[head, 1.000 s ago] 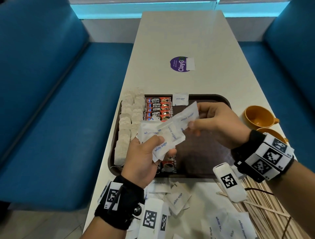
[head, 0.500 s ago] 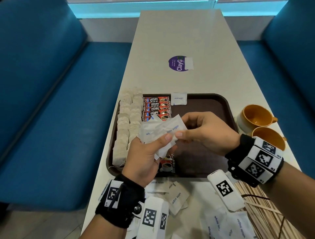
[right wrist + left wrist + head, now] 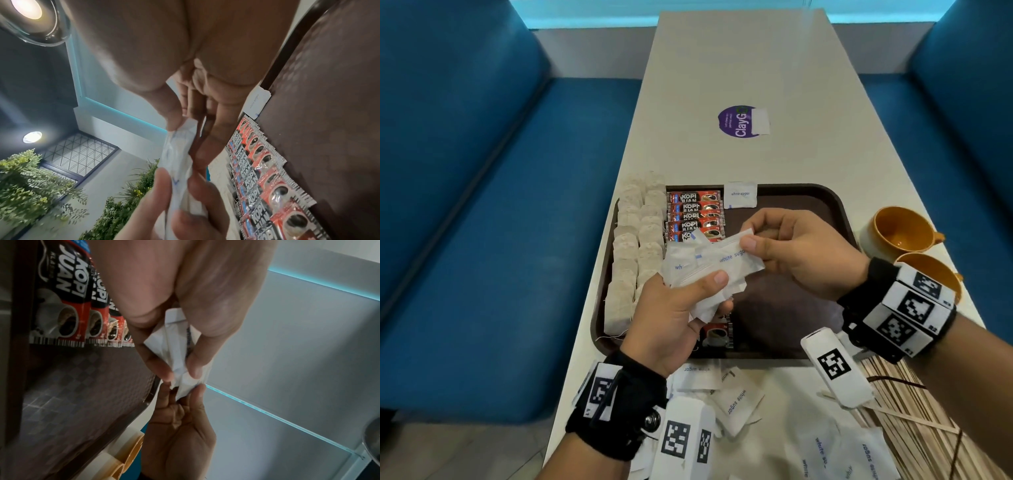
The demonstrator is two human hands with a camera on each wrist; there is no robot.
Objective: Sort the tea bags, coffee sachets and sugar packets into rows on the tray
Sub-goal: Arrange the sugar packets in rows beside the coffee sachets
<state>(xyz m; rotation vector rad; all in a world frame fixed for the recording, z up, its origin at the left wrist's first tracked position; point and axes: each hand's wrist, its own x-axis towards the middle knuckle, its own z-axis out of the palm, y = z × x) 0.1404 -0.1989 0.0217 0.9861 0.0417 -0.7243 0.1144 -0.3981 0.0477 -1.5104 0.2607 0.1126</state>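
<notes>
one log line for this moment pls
left hand: grips sugar packets | right hand: pinches top packet | tray: one sugar packet placed

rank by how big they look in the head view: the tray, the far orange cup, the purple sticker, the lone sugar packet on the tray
1. tray, clearly largest
2. orange cup
3. purple sticker, which sits farther away, so its true size is unsure
4. sugar packet, smallest
</notes>
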